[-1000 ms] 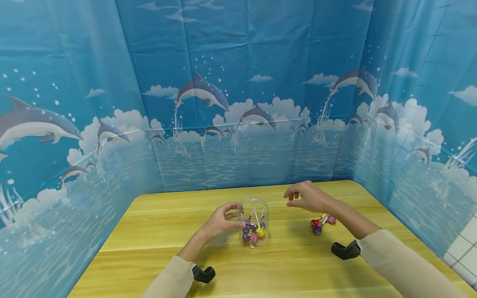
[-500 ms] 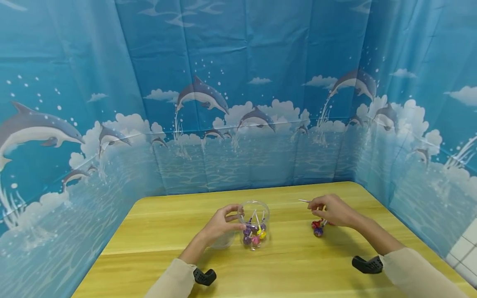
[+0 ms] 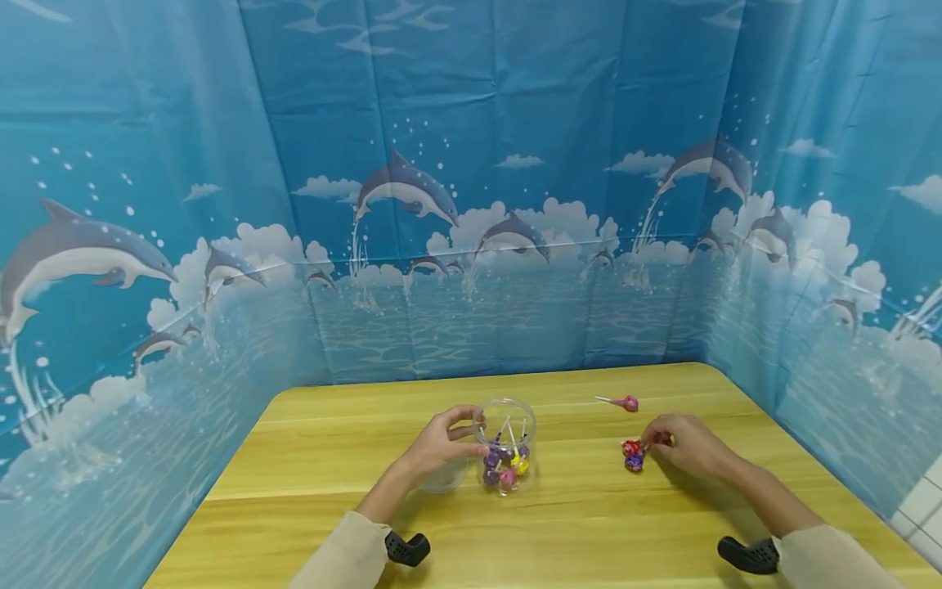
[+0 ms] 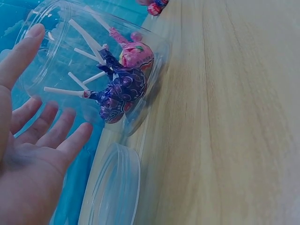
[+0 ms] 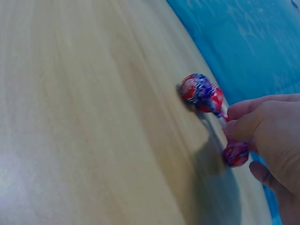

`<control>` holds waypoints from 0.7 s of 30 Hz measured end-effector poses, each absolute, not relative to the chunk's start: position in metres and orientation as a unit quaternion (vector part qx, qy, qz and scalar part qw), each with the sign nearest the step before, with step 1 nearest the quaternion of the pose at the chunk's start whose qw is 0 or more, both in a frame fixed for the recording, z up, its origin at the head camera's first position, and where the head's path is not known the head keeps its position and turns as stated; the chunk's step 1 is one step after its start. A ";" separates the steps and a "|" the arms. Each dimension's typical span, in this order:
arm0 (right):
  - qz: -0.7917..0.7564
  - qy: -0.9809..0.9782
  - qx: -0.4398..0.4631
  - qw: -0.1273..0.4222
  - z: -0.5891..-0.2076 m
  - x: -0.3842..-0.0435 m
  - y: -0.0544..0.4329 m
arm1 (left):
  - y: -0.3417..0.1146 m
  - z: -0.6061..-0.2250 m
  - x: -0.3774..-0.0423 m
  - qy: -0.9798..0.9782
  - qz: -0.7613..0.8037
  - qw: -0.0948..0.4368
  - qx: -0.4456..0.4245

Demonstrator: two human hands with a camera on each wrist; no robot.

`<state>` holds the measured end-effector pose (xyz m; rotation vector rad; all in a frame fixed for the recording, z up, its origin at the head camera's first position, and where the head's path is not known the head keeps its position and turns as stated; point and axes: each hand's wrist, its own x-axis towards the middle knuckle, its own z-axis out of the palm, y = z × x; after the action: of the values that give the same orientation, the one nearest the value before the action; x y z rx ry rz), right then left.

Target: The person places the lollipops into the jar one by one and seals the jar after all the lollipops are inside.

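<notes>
Lollipops (image 3: 509, 477) in clear jar (image 3: 531, 435), others on table (image 3: 559, 523)

The left hand (image 3: 436, 446) cups the jar's side, thumb and fingers wide apart. The right hand (image 3: 690, 444), fingers narrow, is at the red-and-blue lollipops (image 3: 634, 463); I cannot tell whether it grips one.

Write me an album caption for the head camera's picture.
Left hand on a clear jar of lollipops, right hand at loose lollipops on the table, before a dolphin-print backdrop.
</notes>
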<state>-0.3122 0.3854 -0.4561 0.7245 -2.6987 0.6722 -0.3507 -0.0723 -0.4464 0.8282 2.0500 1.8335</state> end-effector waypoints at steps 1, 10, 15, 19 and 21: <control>0.225 -0.931 0.250 0.140 -0.459 -0.313 0.386 | -0.072 -0.447 -0.351 0.707 0.633 0.135 0.286; 0.166 -0.930 0.273 0.183 -0.467 -0.318 0.387 | -0.071 -0.452 -0.353 0.705 0.636 0.131 0.287; 0.129 -0.923 0.298 0.205 -0.465 -0.321 0.387 | -0.071 -0.451 -0.352 0.704 0.636 0.131 0.286; 0.126 -0.907 0.332 0.224 -0.462 -0.323 0.389 | -0.071 -0.449 -0.352 0.703 0.640 0.131 0.282; 0.129 -0.896 0.355 0.234 -0.460 -0.325 0.391 | -0.071 -0.448 -0.352 0.704 0.639 0.131 0.281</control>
<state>-0.3249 0.3909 -0.4605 0.9750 -2.4591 0.3548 -0.3517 -0.0707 -0.4484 0.8156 2.0452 1.8561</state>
